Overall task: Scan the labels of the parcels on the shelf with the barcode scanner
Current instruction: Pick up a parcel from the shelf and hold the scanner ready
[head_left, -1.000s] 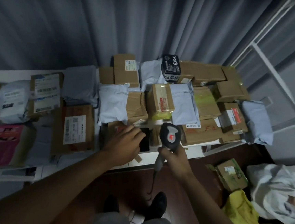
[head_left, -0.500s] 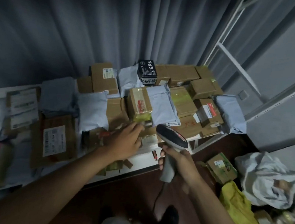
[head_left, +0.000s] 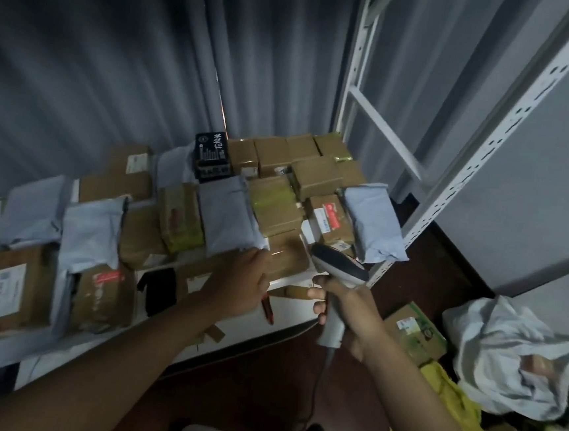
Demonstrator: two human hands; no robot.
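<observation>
Two hands: both are reaching over the shelf front edge.
Right hand: fingers are curling tight round the barcode scanner handle, scanner head pointing left of the hand.
Left hand: fingers are resting on the near edge of a grey mailer bag; exact grip unclear.
Parcels: brown boxes and grey bags are lying packed together beyond both hands.
Black box: sitting farther back, beyond the left hand.
</observation>
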